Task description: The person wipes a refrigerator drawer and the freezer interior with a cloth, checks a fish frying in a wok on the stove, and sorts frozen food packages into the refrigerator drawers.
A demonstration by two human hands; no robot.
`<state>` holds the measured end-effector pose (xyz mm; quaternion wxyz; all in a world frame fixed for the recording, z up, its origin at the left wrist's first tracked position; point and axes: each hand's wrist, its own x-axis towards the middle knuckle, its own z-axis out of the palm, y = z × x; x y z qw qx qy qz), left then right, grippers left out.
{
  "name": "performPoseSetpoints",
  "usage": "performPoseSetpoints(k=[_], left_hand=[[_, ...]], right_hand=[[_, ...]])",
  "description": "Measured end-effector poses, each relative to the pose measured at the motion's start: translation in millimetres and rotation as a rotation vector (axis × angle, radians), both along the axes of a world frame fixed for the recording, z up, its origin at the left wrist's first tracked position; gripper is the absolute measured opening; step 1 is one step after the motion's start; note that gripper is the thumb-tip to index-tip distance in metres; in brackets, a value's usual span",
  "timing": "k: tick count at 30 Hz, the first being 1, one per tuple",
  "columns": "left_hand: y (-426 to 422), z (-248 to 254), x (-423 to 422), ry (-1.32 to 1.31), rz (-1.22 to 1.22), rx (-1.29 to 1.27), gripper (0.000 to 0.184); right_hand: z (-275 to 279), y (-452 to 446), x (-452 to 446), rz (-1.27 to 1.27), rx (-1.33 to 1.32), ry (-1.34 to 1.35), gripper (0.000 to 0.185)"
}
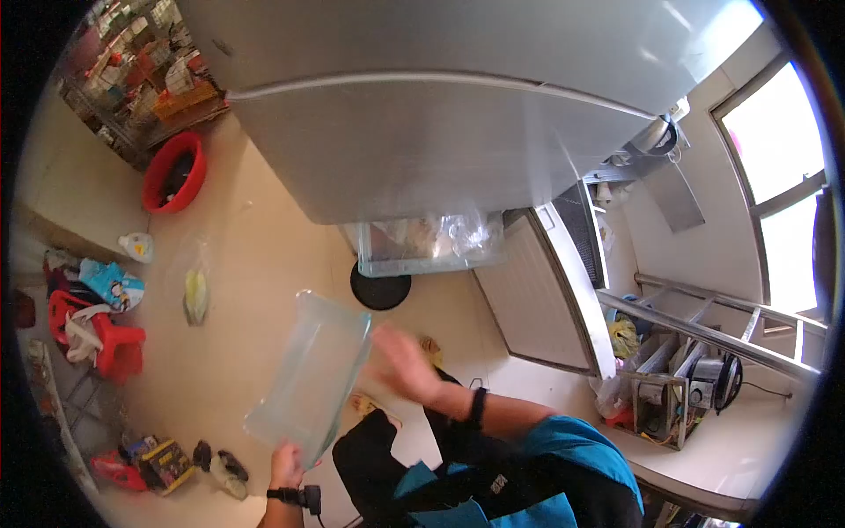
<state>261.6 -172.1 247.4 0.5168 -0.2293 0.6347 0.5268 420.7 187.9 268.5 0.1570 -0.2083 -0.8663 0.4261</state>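
Observation:
A clear, pale-green plastic fridge drawer [310, 374] is tilted in front of me above the floor. My left hand [287, 465] grips its near edge, fingers closed round the rim. Beside the drawer's right edge is my right hand [405, 361], blurred by motion, its fingers apparently stretched out; whether it touches the rim I cannot tell. Ahead stands the grey refrigerator [422, 150]. A second clear drawer [431, 267] juts out beneath its door, with plastic-wrapped contents [466, 233] that I cannot make out.
A round black object [380, 290] lies on the floor by the refrigerator. To the left are a red tub [174, 173], a bagged vegetable [195, 297] and a red stool [119, 350]. On the right, a metal ladder [704, 330] leans near a white panel [537, 299].

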Motion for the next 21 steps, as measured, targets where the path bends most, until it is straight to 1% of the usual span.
performPoseSetpoints(k=[1, 3, 5, 7, 8, 9, 10, 11, 13, 15, 17, 18, 19, 20, 21], left_hand=[[-3.2, -19.9, -6.1, 0.058, 0.101, -0.080, 0.045], [-22.4, -76.8, -34.4, 0.031, 0.144, -0.008, 0.074], [-46.8, -141.5, -65.5, 0.073, 0.053, 0.024, 0.072], [0.9, -132.8, -77.9, 0.145, 0.127, -0.067, 0.070], [-9.0, -151.7, -96.3, 0.132, -0.102, -0.238, 0.053], [-22.3, -174.9, -120.5, 0.122, -0.333, -0.407, 0.042], [-33.4, -198.0, -134.7, 0.165, -0.312, -0.259, 0.041], [-41.6, -217.4, -142.3, 0.211, -0.284, -0.110, 0.041], [11.9, -205.6, -138.1, 0.282, -0.223, -0.093, 0.043], [1.0, -234.8, -151.4, 0.288, -0.220, -0.054, 0.043], [28.5, -237.6, -147.2, 0.319, -0.187, 0.004, 0.045], [36.9, -239.4, -146.5, 0.356, -0.158, 0.039, 0.047], [28.0, -256.7, -153.7, 0.363, -0.160, 0.049, 0.047], [8.5, -275.5, -165.0, 0.325, -0.176, 0.075, 0.050], [-2.8, -281.0, -172.6, 0.288, -0.191, 0.098, 0.053]], right_hand=[[-11.4, 28.5, 9.5, -0.234, 0.144, -0.050, 0.082], [-53.4, 87.6, 29.3, -0.435, 0.361, -0.071, 0.088], [-84.2, 132.3, 40.3, -0.511, 0.579, -0.077, 0.101], [-104.0, 168.1, 43.5, -0.463, 0.740, -0.142, 0.110], [-111.5, 183.5, 43.3, -0.463, 0.757, -0.159, 0.110], [-118.2, 197.1, 41.1, -0.403, 0.843, -0.155, 0.114], [-124.1, 208.9, 39.0, -0.336, 0.928, -0.149, 0.119], [-130.0, 217.3, 37.3, -0.329, 1.016, -0.162, 0.118], [-138.8, 229.4, 38.9, -0.223, 1.122, -0.205, 0.107], [-146.9, 234.8, 40.4, -0.272, 1.202, -0.131, 0.102], [-150.5, 234.9, 36.7, -0.303, 1.303, -0.132, 0.098], [-153.1, 234.2, 33.8, -0.324, 1.254, -0.089, 0.097], [-153.0, 235.6, 30.1, -0.343, 1.206, -0.044, 0.096], [-152.0, 236.4, 25.5, -0.343, 1.121, -0.010, 0.095], [-150.7, 235.6, 25.7, -0.346, 1.120, -0.005, 0.095]])
